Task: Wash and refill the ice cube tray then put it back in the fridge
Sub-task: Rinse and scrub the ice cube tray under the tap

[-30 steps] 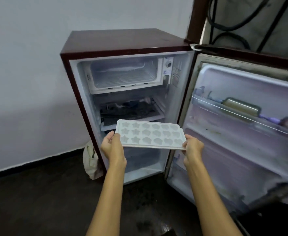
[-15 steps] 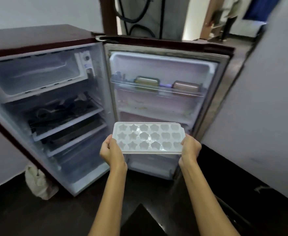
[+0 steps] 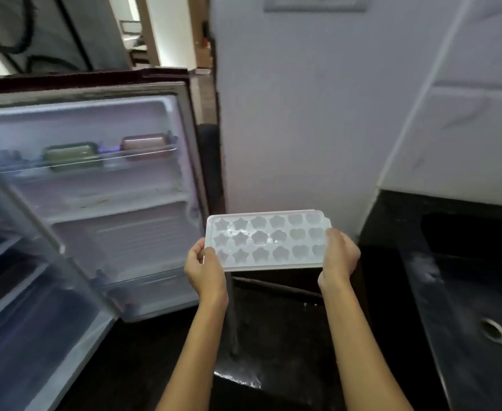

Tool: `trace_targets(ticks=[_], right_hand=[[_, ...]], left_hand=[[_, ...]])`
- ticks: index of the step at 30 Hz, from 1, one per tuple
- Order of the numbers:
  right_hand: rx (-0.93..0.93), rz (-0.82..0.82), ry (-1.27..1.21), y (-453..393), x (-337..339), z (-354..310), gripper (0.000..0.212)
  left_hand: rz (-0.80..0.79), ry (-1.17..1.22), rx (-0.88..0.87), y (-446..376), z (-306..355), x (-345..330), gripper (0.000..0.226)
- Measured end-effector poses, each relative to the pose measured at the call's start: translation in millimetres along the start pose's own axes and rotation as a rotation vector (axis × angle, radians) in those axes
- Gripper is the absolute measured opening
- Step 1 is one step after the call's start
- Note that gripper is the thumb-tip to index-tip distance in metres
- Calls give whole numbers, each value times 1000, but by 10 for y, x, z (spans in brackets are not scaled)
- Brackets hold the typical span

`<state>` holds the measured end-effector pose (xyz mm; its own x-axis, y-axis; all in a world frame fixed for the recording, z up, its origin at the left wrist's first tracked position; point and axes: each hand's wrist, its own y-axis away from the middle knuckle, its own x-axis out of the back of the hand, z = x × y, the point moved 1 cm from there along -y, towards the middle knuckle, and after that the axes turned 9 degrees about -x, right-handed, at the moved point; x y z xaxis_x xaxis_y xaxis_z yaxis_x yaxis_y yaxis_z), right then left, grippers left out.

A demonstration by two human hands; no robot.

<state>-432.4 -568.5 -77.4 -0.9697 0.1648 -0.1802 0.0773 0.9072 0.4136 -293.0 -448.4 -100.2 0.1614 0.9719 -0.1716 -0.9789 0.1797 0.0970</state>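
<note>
A white ice cube tray (image 3: 269,240) with star, flower and heart moulds is held level in front of me. My left hand (image 3: 205,269) grips its left short edge, thumb on top. At the right short edge my right hand (image 3: 338,256) grips it the same way. The small fridge stands open at the left, its door (image 3: 110,185) swung wide beside the tray. A black sink (image 3: 478,295) with a metal drain (image 3: 494,330) lies at the right, lower than the tray.
The door shelf holds a green container (image 3: 71,155) and a pink container (image 3: 144,145). A white wall (image 3: 297,114) rises straight behind the tray. Black counter surrounds the sink. The floor below is dark, with a dark box-like object (image 3: 273,321) under my arms.
The view has swung right, from the fridge's inside to its open door and then the sink. The tray has travelled right with both hands still gripping it.
</note>
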Motion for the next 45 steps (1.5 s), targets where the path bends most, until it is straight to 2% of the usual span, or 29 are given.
trace_targets(ticks=[3, 11, 18, 21, 25, 30, 39, 42, 45], right_hand=[[1, 80, -61, -194, 435, -143, 12], [42, 287, -189, -500, 1385, -397, 16], [147, 517, -260, -787, 2209, -686, 22], [164, 622, -321, -926, 2553, -805, 21], [176, 769, -386, -1101, 2927, -904, 20], [159, 949, -440, -1307, 3311, -957, 24], [96, 1161, -540, -1731, 3761, -1050, 25], [45, 1198, -444, -1808, 3945, -1092, 26], [-32, 1340, -18, -1869, 4075, -1198, 40]], left_hand=[[-135, -23, 17, 262, -51, -285, 26], [-390, -78, 33, 843, -278, -1029, 21], [-654, -77, 132, 1445, -488, -1935, 23], [-765, -77, 199, 1755, -594, -2363, 24], [-915, -71, 311, 2159, -707, -2819, 11], [-1109, -54, 429, 2571, -818, -3249, 16], [-1377, -92, 656, 3103, -1195, -3992, 25], [-1426, -105, 712, 3250, -1307, -4184, 31], [-1468, -117, 735, 3432, -1406, -4355, 35]])
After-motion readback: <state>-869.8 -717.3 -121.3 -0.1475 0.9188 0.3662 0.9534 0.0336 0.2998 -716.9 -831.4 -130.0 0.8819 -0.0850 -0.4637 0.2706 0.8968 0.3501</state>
